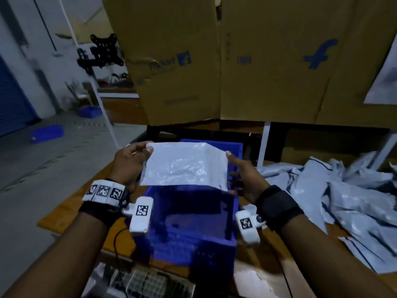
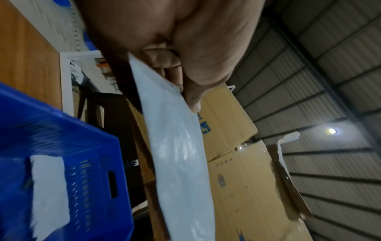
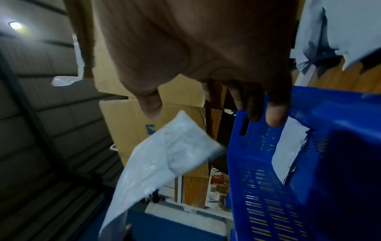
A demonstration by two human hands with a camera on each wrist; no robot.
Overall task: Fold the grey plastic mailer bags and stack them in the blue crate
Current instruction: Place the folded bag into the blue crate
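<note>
Folded mailer bag (image 1: pixel 182 166) held flat above blue crate (image 1: pixel 193 244), likely for lowering onto the pale bag already inside; left hand (image 1: pixel 129 162) pinching one edge, right hand (image 1: pixel 245 175) open, fingers spread, thumb steadying the other

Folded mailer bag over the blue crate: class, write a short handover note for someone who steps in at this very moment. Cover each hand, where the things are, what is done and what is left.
Left hand: pinches the left edge of the folded mailer bag, thumb on top.
Right hand: open, thumb at the bag's right corner, fingers straight beneath.
The bag is held flat above the blue crate.
Done: this bag is folded; a folded bag already lies inside the crate.
Left: lower this one onto it, then fold the loose pile of bags on the table to the right.
</note>
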